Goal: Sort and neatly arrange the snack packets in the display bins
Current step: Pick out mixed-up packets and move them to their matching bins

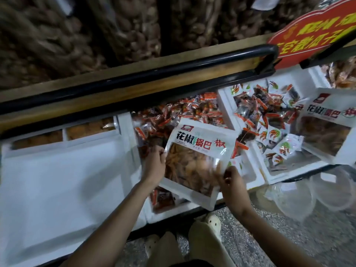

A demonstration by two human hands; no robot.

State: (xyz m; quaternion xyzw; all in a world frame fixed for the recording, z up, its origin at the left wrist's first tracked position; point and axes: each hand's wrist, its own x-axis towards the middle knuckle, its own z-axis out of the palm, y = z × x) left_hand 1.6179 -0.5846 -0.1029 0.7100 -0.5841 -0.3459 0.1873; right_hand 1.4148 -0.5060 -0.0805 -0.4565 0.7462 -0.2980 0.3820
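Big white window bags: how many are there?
2. One bag is held by the left hand and right hand over the middle bin; the other bag lies far right on small packets. Others may be hidden.

The held snack bag [198, 157] covers much of the middle foam bin [125, 128] and its small packets [192, 110]. A second snack bag [327, 130] and the red sign [308, 33] run off the right edge. The brown goods [77, 35] along the top are blurred beyond naming.
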